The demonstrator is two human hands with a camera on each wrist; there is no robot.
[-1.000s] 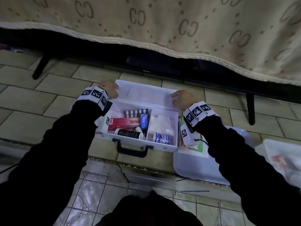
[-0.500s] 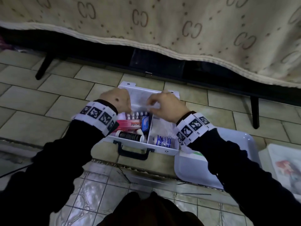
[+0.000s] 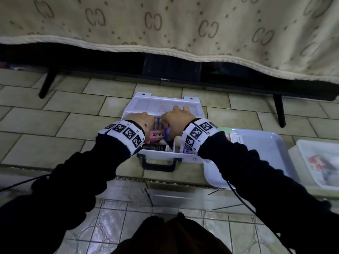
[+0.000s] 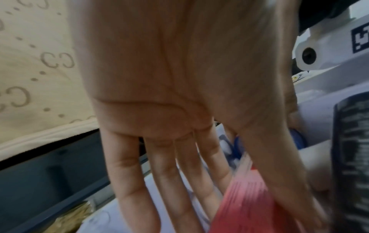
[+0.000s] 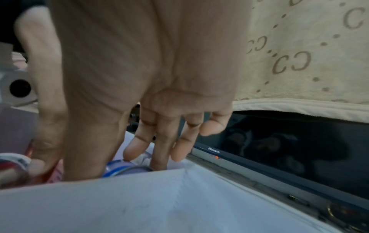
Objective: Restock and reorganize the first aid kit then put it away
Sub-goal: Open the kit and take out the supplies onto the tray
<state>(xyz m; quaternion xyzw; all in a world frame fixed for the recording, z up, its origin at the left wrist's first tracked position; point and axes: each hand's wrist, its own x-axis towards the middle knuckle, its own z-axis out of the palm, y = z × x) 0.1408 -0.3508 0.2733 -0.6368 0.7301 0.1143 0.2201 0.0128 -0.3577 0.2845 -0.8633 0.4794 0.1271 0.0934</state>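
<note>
The white first aid kit lies open on the tiled floor, its lid leaning back. Inside are a red Bacidin box, a dark bottle, a blister pack and a blue item. My left hand reaches into the left compartment. Its fingers are straight behind the red box, and the thumb lies along the box front. My right hand reaches in beside it. Its loosely bent fingers touch a blue-and-clear item.
A white tray with papers sits right of the kit, and another white container lies beyond it. A television on two legs stands behind, under a draped beige blanket. A floor step edge runs in front.
Both hands left the outer corners of the lid, came together at the middle and went down into the box. The view moved closer.
</note>
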